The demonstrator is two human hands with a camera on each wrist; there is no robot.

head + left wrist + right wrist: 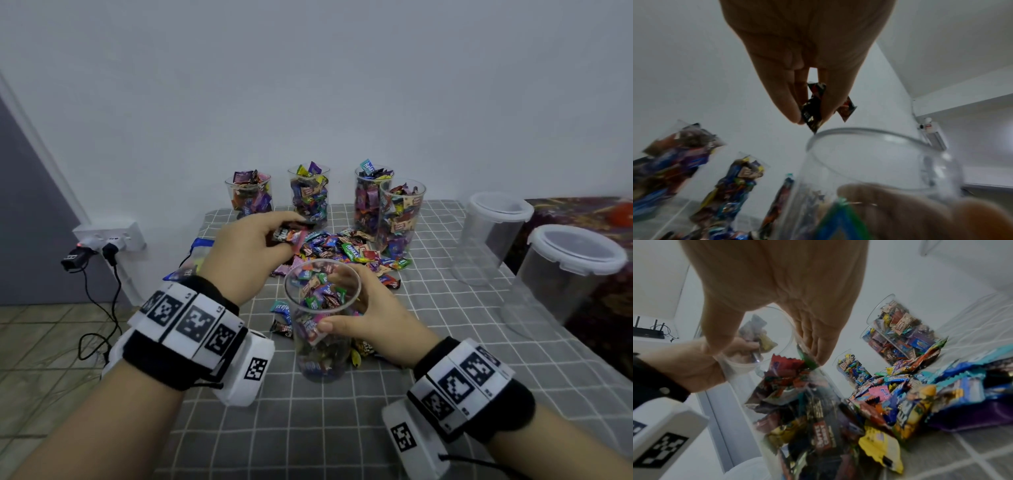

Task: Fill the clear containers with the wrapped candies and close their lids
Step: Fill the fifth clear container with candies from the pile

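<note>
A part-filled container [322,308], gripped by the right hand [370,318], is fed candies [289,236] pinched by the left hand [246,250]; four full jars [308,197] beyond remain unlidded.

Five open candy-filled containers [310,195], two lidded empty containers [568,274], two hands [246,253].

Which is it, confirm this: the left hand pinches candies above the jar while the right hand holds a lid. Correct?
Not quite. The left hand does pinch candies above the jar, but the right hand grips that jar, not a lid. The head view shows it.
</note>
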